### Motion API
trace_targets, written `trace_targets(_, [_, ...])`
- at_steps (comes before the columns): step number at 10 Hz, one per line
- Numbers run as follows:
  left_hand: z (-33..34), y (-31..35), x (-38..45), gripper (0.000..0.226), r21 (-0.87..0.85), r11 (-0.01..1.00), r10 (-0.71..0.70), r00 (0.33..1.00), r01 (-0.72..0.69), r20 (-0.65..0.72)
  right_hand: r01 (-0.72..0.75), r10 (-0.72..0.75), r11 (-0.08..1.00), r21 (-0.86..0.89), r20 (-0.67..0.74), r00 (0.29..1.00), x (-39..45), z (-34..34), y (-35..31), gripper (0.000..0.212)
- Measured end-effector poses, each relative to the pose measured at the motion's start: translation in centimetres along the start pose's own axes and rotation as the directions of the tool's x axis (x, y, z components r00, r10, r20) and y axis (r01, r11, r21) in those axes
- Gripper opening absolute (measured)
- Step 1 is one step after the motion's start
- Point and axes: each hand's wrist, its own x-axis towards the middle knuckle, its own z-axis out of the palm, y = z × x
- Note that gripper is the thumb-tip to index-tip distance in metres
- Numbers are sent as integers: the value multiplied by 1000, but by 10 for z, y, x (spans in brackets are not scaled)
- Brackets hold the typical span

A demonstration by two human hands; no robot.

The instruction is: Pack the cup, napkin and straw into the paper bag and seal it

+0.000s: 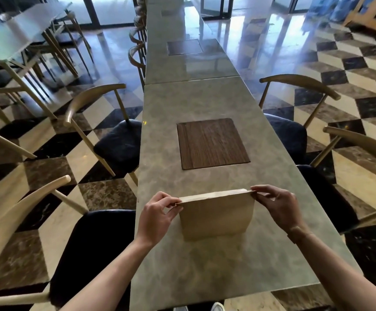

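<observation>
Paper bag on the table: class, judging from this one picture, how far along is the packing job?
Looks done: no cup, napkin or straw lies on the table, so they are probably inside the bag, though its contents are hidden. In hand: the left hand and right hand each pinch a top corner, and the top edge looks flattened or folded over. Left: finishing the seal; none can be made out.

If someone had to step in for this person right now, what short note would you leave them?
Left hand: pinches the bag's top left corner.
Right hand: pinches the top right corner.
Bag: stands upright on the table, its top folded over.
Cup, napkin, straw: not visible; presumably inside, but I cannot confirm.
Done: packing, it seems; the fold is begun.
Left: crease the fold and seal the bag.
</observation>
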Motion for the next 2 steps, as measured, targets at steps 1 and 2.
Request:
trace_targets(1, [-11, 8, -3, 15, -11, 998, 61, 998, -61, 1, 46, -48, 998, -53, -39, 998, -6, -4, -17, 18])
trace_targets(2, [-22, 17, -2, 13, -41, 994, 98, 995, -98, -13, 93, -96, 995, -44, -84, 992, -11, -5, -33, 19])
